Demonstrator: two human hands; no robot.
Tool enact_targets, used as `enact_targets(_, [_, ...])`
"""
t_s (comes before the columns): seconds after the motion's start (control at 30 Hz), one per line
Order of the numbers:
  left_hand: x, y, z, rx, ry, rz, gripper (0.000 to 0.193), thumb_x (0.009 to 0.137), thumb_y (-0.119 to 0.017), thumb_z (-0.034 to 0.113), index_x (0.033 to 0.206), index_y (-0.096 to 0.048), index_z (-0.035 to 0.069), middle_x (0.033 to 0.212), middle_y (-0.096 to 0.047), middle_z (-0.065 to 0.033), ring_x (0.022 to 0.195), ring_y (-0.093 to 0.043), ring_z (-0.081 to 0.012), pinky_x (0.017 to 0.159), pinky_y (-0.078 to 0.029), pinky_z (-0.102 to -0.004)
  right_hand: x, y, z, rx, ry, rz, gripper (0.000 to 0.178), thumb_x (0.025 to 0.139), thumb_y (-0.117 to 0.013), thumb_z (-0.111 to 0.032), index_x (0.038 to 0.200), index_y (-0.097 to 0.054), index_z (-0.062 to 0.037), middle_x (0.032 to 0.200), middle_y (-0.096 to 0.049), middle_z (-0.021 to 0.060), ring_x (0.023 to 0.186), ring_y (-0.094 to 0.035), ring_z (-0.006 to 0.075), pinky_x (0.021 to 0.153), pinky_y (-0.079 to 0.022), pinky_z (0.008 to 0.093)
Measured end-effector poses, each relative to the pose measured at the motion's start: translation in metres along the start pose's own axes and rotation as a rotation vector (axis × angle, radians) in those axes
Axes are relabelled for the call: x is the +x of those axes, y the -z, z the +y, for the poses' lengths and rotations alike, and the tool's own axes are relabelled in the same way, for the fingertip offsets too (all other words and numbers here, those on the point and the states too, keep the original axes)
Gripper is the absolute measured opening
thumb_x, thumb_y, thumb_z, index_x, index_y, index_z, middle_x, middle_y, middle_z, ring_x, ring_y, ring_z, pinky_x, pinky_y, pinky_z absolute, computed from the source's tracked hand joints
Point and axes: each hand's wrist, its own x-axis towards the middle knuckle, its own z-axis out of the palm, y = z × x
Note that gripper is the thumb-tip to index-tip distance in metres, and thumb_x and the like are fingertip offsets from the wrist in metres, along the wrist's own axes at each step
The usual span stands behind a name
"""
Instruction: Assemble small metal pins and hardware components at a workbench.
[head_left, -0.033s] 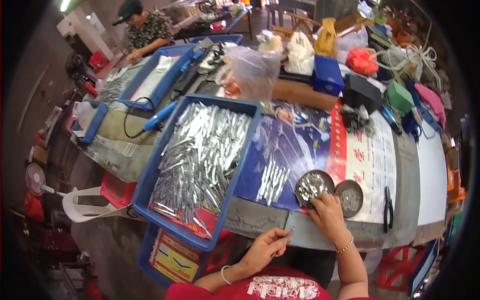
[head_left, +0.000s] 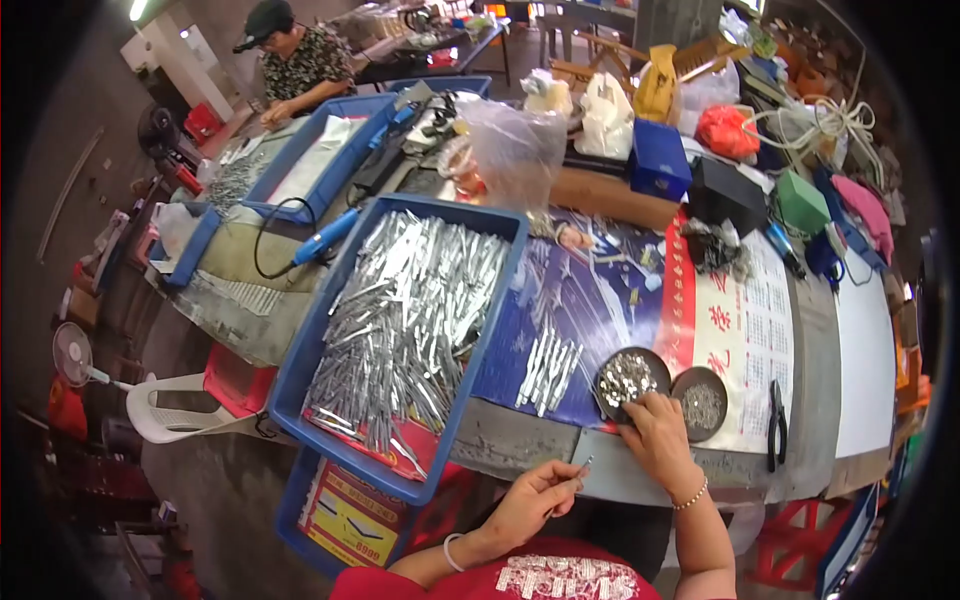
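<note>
My left hand is closed in a pinch over the table's near edge. A small, thin silvery metal piece pokes out from its fingertips. Curled at the near rim of a dark round dish, my right hand has its fingertips by the shiny little metal parts inside. What those fingers pinch, if anything, is hidden. Beside this dish stands a second round dish holding fine, pale small parts. Several flat silvery metal strips lie in a row left of the dishes.
A big blue tray heaped with metal strips stands at left. Black-handled pliers lie at right on the poster. Boxes and bags line the back. A co-worker works at the far left.
The whole view has shifted very slightly. Both hands keep nearly the same pose and place.
</note>
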Motion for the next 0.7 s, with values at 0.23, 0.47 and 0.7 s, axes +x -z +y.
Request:
enact_targets(0.23, [0.001,0.0,0.004,-0.031,-0.017,-0.025,0.02,0.094,-0.053,0.007,0.112,-0.057,-0.001,0.085,-0.053,-0.0026,0.066,-0.046,-0.007,0.057,-0.036,-0.0188,0.005,-0.003,-0.002,0.055,0.022,0.032,0.015,0.074,-0.067,-0.011,0.087,-0.062,-0.0056,0.083,-0.052,0.0078,0.083,-0.052,0.0252,0.075,-0.037,0.0367])
enact_targets(0.47, [0.006,0.002,0.004,-0.056,-0.013,-0.037,0.02,0.094,-0.053,0.009,0.112,-0.057,0.0,0.085,-0.053,-0.0018,0.065,-0.046,-0.0069,0.057,-0.036,-0.0187,0.007,0.004,-0.006,0.111,-0.044,0.065,0.009,0.074,-0.067,-0.007,0.078,-0.059,-0.0045,0.077,-0.055,0.0102,0.078,-0.052,0.0285,0.071,-0.039,0.0382])
enact_targets(0.7, [0.011,0.001,0.001,-0.028,-0.029,0.01,0.021,0.095,-0.053,0.011,0.113,-0.057,0.002,0.077,-0.05,0.0031,0.064,-0.044,-0.0041,0.056,-0.033,-0.0189,-0.012,0.012,-0.031,0.634,-0.3,0.168,0.007,0.075,-0.066,0.0,0.078,-0.06,-0.0003,0.072,-0.062,0.0101,0.068,-0.061,0.0202,0.063,-0.047,0.0296])
